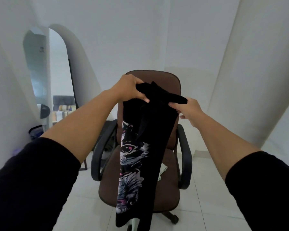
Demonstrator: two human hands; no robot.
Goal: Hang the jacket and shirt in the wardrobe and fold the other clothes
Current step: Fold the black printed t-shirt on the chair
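Observation:
A black T-shirt (150,147) with a grey, white and pink cat print hangs lengthwise, folded narrow, in front of a brown office chair (170,80). My left hand (128,88) grips its top edge at the left. My right hand (188,110) pinches the top edge at the right, slightly lower. The shirt's lower end reaches past the front of the chair seat. A small pale cloth (163,170) lies on the seat, mostly hidden behind the shirt.
A tall arched mirror (57,77) leans on the left wall. Dark items (36,131) sit on the floor below it. White walls close in behind and to the right. White floor tiles (207,205) surround the chair.

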